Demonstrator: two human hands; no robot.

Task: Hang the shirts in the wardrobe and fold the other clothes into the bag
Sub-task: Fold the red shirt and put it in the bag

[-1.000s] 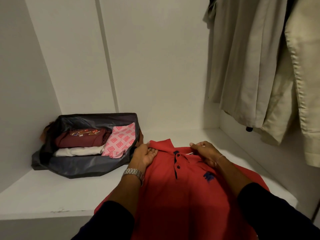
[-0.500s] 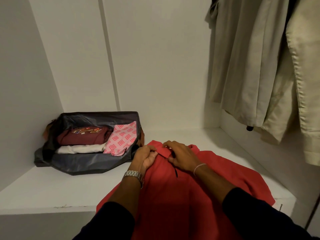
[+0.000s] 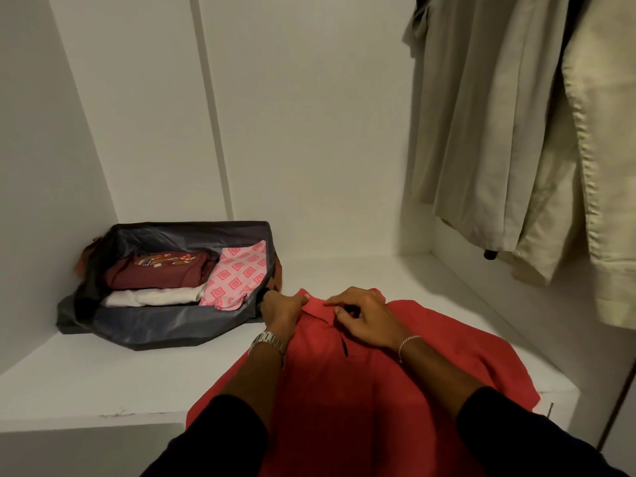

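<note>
A red polo shirt (image 3: 351,401) lies face up on the white shelf (image 3: 103,380), its hem hanging over the front edge. My left hand (image 3: 280,309) grips the left side of its collar. My right hand (image 3: 364,316) rests on the collar and button placket, fingers curled and pinching the fabric there. To the left stands an open dark grey bag (image 3: 161,325) holding a folded maroon garment (image 3: 158,271), a white one (image 3: 155,297) and a pink patterned one (image 3: 239,273).
Beige shirts (image 3: 509,125) hang at the upper right, reaching down over the shelf's right end. White wardrobe walls close in the left, back and right sides. The bag sits against the left back corner.
My right hand has slid left from the shirt's right shoulder to the collar and placket beside my left hand. The shirt's right shoulder has shifted a little.
</note>
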